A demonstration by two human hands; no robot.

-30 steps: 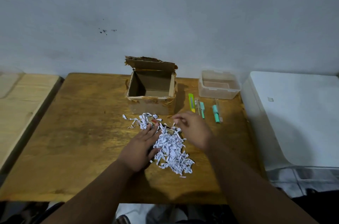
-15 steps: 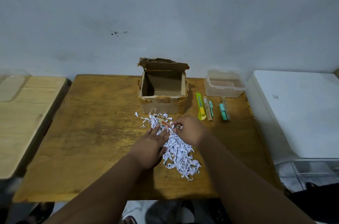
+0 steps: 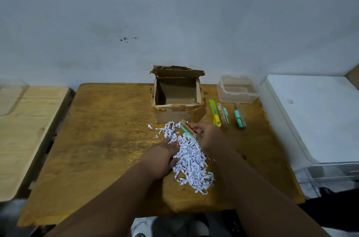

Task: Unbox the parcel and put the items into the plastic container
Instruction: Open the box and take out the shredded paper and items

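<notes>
Presently, one red-and-teal packet (image 3: pixel 187 130) is coming out of the shredded paper (image 3: pixel 192 161), in front of the one open parcel box (image 3: pixel 177 100).
Three items are lying by the one plastic container (image 3: pixel 238 97): a yellow cutter (image 3: pixel 214 113) and two teal packets (image 3: pixel 223 115) (image 3: pixel 240 118). The red-and-teal packet, half-buried a moment ago, is now being held above the shreds. The right hand (image 3: pixel 210 135) is pinching it; the left hand (image 3: pixel 162 156) is lying flat on the pile.

The box (image 3: pixel 177 100) sits at the back of the table (image 3: pixel 108 139), the container (image 3: pixel 238 90) just right of it, stationery (image 3: pixel 225 115) lined up before the container, shredded paper (image 3: pixel 191 161) before the box under the left hand (image 3: pixel 161 157), a packet (image 3: pixel 187 130) in the right hand (image 3: pixel 210 136) above it.
</notes>
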